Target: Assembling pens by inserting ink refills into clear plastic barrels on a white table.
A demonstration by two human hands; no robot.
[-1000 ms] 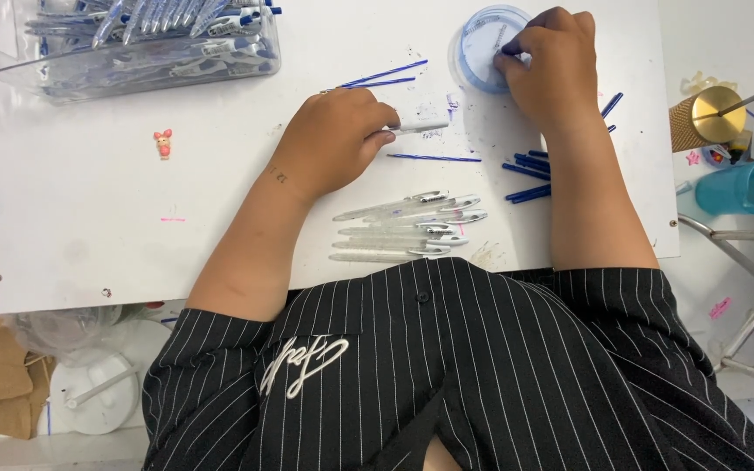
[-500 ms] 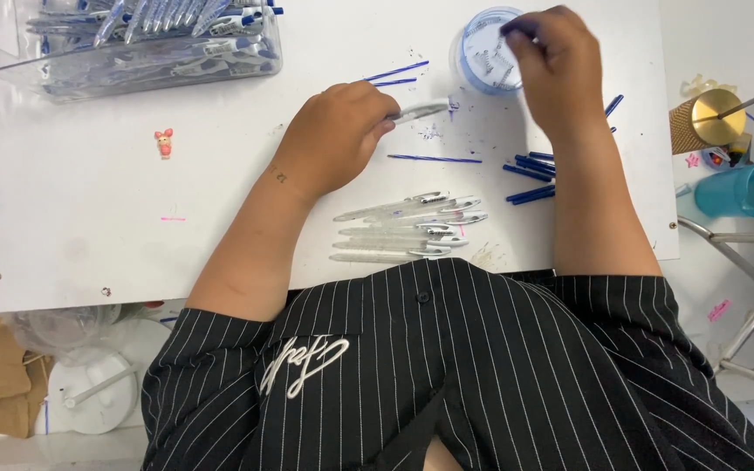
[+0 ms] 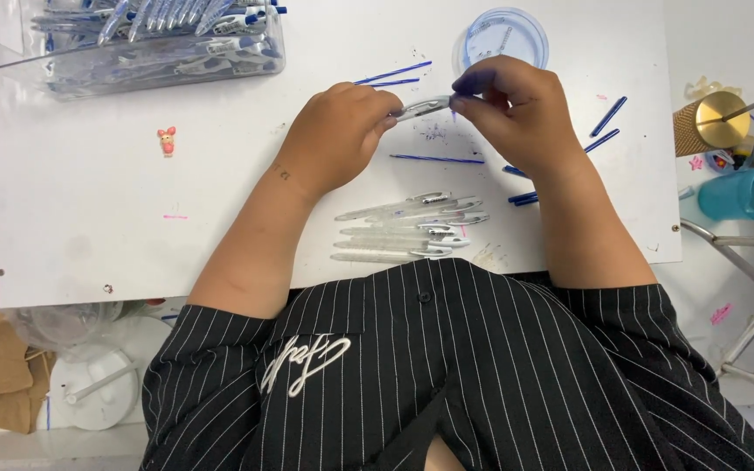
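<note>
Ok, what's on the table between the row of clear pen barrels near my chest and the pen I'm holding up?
In the head view, one thin blue refill lies on the white table between the clear pen barrels and the held pen.

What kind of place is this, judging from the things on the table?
Probably a small pen-assembly workstation. A white table carries a row of clear pen barrels, loose blue ink refills, and a clear bin of finished pens.

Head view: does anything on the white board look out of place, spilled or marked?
Mostly orderly: the clear pen barrels lie in a neat row. Odd bits: blue refills lie scattered at different angles, blue ink smudges mark the white board under the hands, and a small pink figurine sits alone at the left.
</note>
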